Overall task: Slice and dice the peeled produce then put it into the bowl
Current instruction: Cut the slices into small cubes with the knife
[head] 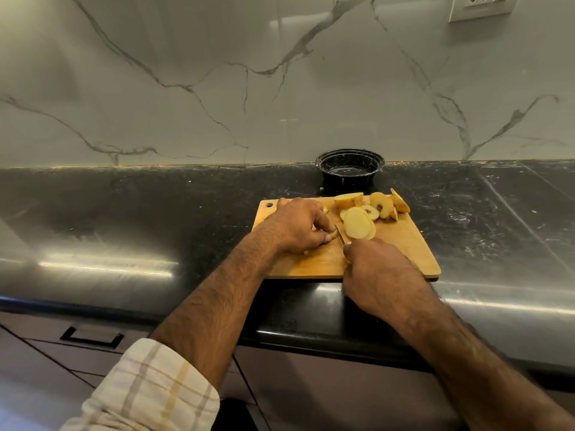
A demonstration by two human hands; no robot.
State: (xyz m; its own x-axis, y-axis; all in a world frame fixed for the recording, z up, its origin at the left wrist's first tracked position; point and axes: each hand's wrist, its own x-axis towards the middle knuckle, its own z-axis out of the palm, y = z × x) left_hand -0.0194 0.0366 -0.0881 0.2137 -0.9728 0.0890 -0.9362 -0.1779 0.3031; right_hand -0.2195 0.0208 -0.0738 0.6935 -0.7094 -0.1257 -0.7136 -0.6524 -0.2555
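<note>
Head view: on the board [401, 253], the left hand [298, 225] pinched a small piece [332, 234]; the right hand [378, 269] gripped the knife [340, 234]. Slices [357, 223] lay beside; the bowl [349, 166] stood behind. With fingertips so near the blade, a slip risked a cut.

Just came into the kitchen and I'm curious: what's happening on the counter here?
A person is slicing peeled produce on a wooden cutting board. The left hand holds the piece being cut while the right hand grips the knife. Cut slices lie beside the blade. The black bowl behind the board holds none yet.
</note>
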